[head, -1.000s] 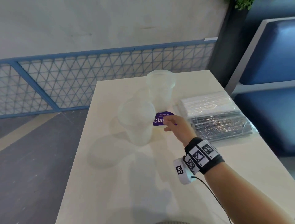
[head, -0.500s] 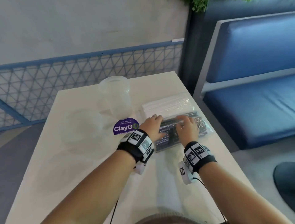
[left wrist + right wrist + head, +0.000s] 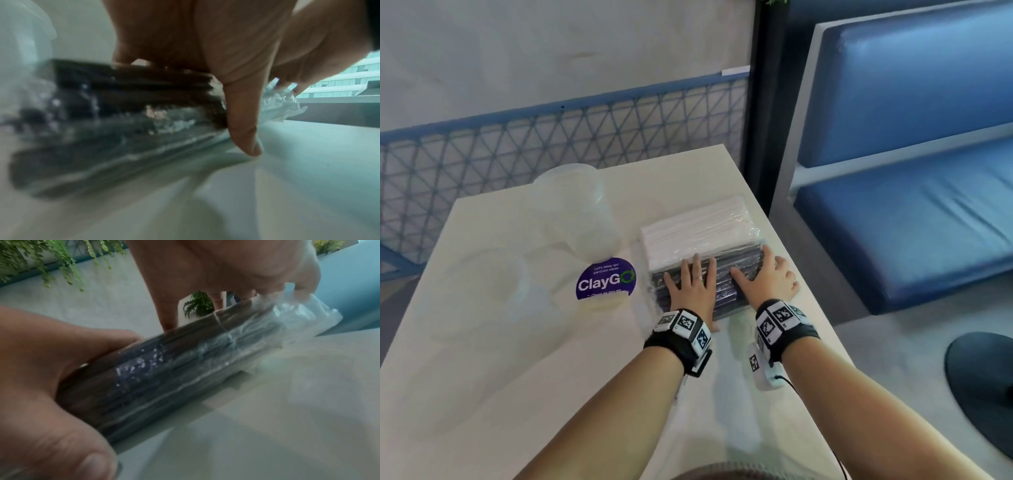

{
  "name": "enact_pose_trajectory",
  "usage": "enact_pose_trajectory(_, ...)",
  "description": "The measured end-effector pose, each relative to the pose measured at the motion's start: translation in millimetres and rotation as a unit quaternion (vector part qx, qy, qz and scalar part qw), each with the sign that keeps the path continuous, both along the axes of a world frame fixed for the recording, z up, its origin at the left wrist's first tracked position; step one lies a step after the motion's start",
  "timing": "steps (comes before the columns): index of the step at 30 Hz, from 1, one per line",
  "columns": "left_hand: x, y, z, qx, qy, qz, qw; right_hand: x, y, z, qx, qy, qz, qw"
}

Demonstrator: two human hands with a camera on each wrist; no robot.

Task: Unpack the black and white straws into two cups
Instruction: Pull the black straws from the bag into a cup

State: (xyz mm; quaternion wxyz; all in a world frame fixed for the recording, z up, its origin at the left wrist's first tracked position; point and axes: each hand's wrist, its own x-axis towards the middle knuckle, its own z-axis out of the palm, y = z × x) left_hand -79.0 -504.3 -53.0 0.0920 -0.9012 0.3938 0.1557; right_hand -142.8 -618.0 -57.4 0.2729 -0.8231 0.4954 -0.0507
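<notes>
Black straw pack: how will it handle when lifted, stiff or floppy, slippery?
The black straw pack probably lifts as one fairly stiff, light bundle, its straws wrapped tight. The glossy film looks slippery, and the loose crinkled end would likely flop. Both hands grip it.

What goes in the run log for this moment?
left hand grips black straw pack | right hand grips same pack | pack sealed | white straw pack untouched | cups empty

head view looking down over table [image 3: 517, 377], wrist views close, low, all sharing black straw pack [image 3: 722, 274]
</notes>
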Motion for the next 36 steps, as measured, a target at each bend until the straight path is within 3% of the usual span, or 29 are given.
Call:
enact_pose_trajectory(5, 4, 15, 8, -0.03, 0.012, 0.028, 0.999, -10, 3, 15, 0.014, -0.039, 0.045, 0.998)
enact_pose_trajectory(8, 10, 38, 17, -0.105, 0.062, 0.061, 0.991, -13, 7, 30, -0.006, -0.125, 0.082, 0.989)
enact_pose_trajectory(12, 11, 81, 34, -0.281, 0.185, 0.14, 0.931, -9, 22, 60, 0.081, -0.357, 0.089, 0.926)
enact_pose_trajectory(14, 14, 103, 45, -0.312, 0.241, 0.163, 0.905, -2, 37, 67, 0.153, -0.423, 0.117, 0.885)
enact_pose_trajectory(16, 18, 122, 54, -0.32, 0.295, 0.167, 0.885, 6, 56, 67, 0.17, -0.418, 0.184, 0.873)
enact_pose_trajectory(20, 21, 158, 62, -0.336, 0.371, 0.169, 0.849, 24, 88, 67, 0.081, -0.37, 0.246, 0.892)
enact_pose_trajectory(23, 14, 172, 63, -0.364, 0.36, 0.191, 0.837, 34, 113, 69, 0.029, -0.354, 0.234, 0.905)
enact_pose_trajectory(26, 7, 177, 58, -0.376, 0.304, 0.216, 0.848, 41, 136, 68, 0.025, -0.365, 0.225, 0.903)
enact_pose_trajectory(28, 6, 185, 57, -0.385, 0.284, 0.237, 0.846, 45, 150, 69, 0.018, -0.387, 0.232, 0.892)
enact_pose_trajectory(34, 16, 216, 66, -0.409, 0.261, 0.255, 0.837, 49, 189, 70, -0.14, -0.399, 0.309, 0.852)
enact_pose_trajectory(36, 18, 222, 67, -0.409, 0.265, 0.254, 0.836, 51, 196, 69, -0.2, -0.398, 0.36, 0.82)
